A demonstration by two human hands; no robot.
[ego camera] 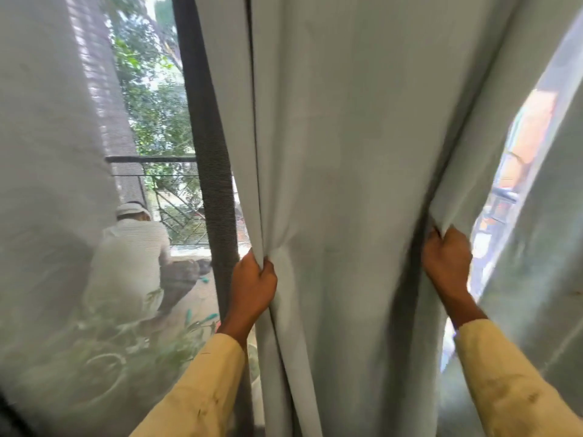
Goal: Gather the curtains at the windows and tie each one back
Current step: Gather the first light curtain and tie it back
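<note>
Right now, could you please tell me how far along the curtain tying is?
Nothing looks tied yet; no tie-back shows. In hand: the left hand and right hand each clutch an edge of the pale grey-green fabric curtain, which hangs spread between them. Left: bunching it, tying it, and the sheer white curtain beside the dark window frame.

The pale grey-green fabric curtain (347, 184) hangs before me; my left grip (252, 287) takes its left edge, my right grip (446, 263) its right edge.
</note>
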